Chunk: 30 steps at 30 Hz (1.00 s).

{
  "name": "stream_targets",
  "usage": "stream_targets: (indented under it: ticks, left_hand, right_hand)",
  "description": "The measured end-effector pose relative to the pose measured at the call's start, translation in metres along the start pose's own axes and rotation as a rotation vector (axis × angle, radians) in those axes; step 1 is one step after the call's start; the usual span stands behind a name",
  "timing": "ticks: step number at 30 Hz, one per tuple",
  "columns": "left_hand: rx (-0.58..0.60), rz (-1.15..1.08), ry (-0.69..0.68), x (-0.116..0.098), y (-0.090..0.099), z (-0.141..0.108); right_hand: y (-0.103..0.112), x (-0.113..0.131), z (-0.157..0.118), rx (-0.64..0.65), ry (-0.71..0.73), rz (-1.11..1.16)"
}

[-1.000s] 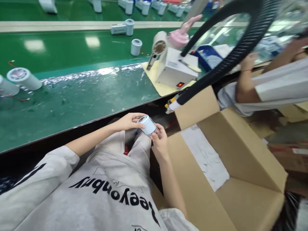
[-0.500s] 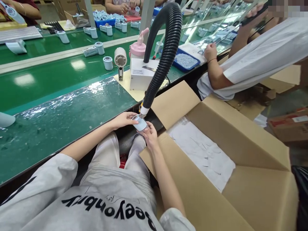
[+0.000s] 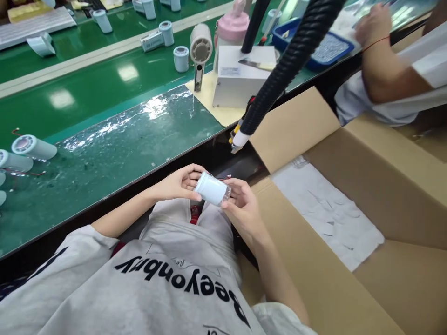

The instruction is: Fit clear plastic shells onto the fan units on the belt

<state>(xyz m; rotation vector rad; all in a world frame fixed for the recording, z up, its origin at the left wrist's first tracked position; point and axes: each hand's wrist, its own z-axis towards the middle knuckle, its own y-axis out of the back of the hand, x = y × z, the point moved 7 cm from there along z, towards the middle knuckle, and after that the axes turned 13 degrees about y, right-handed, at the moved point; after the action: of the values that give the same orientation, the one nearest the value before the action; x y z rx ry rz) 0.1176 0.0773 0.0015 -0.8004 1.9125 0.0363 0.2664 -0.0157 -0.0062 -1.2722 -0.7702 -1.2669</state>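
So the left hand is gripping the opaque end of a light-blue cylinder, thumb on the near side, while the right hand is holding its clear end. Both grips are closing only as far as the part's width. The cylinder is tilting over the person's lap, just out from the bench edge, and its end faces are pointing away from view, so I can't tell what's inside. Some red wire is poking out behind it, but the fingers are hiding part of the run. Up and to the right, a black hose is hanging with its white nozzle well apart from the part; the top of its loop is getting cut off by the frame. An open cardboard box is sitting by the right arm, with a crumpled white sheet lying inside. On the green bench, more cylinders are lying at far left, some getting cropped. A co-worker's hand is blurring beyond the blue tray, so whatever it's touching is hard to make out.
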Motion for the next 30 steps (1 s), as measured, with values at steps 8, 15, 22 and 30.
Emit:
stream_targets:
  ticks: [8, 15, 22, 30]
  left_hand:
    - [-0.007, 0.025, -0.063, 0.003, -0.019, -0.048]
    - [-0.019, 0.209, -0.275, -0.004, -0.021, -0.066]
    - [-0.014, 0.433, -0.468, -0.01, -0.026, -0.073]
    - [0.018, 0.425, -0.488, -0.01, -0.029, -0.076]
  right_hand:
    - [-0.026, 0.037, -0.018, 0.147, 0.015, -0.079]
    - [-0.036, 0.053, -0.026, 0.262, 0.216, -0.279]
    - [-0.038, 0.062, -0.03, 0.308, 0.313, -0.459]
    - [-0.036, 0.048, -0.026, 0.238, 0.065, -0.215]
